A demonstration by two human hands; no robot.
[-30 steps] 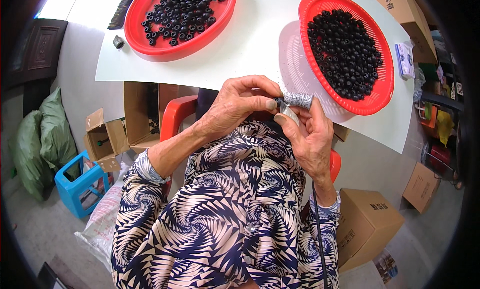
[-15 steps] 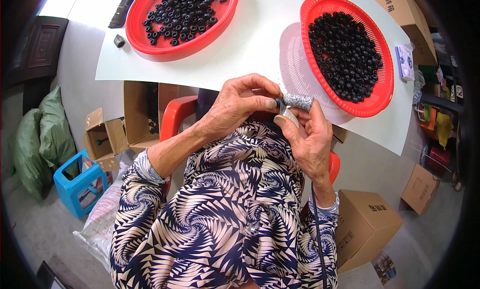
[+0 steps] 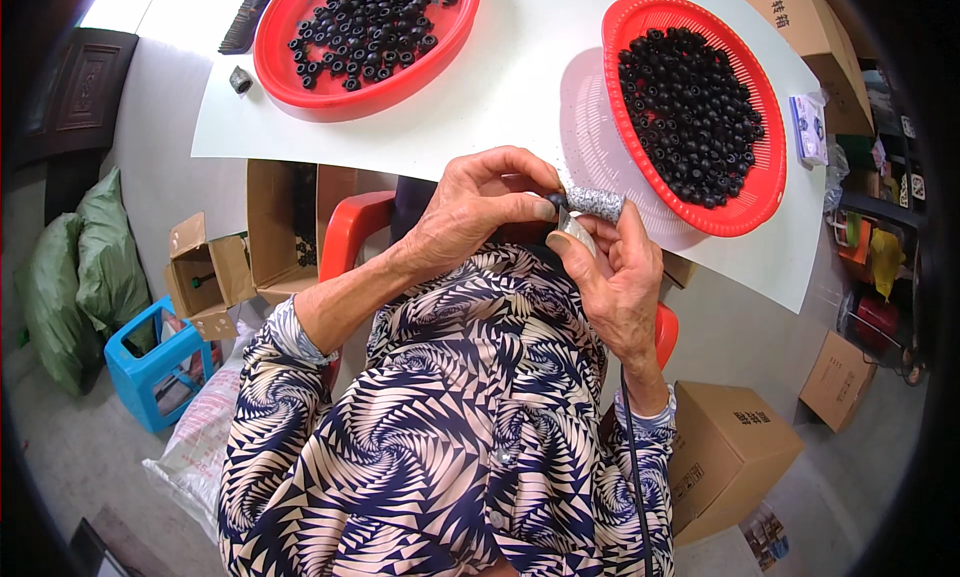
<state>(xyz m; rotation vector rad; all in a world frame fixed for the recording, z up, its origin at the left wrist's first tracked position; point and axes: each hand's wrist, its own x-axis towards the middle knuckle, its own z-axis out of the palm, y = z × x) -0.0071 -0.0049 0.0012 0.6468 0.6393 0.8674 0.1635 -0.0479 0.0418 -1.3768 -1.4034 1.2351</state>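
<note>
Black, round, hollow-looking bead-like piece [image 3: 557,200], one of them, sits in front of you at the near edge of the white-topped bench [image 3: 510,77], pinched between thumb and fingers of your left hand [image 3: 455,212]. Your right hand's [image 3: 625,297] fingers are closed on one small pale, shiny sliver [image 3: 580,227], too small to identify; one silver-grey speckled cylinder [image 3: 595,202] lies along its index finger, worn or held, you cannot tell. You have one round red plastic tray [image 3: 345,101] at upper left and one oval red perforated basket [image 3: 740,223] at right, both carrying black pieces too heaped to count. Dark printed characters mark the tan cardboard carton [image 3: 800,22] at upper right and the brown cardboard box [image 3: 735,447] at lower right. Compared with one second ago, your hands keep nearly the same pose, while tray and basket appear slightly lower in view.
</note>
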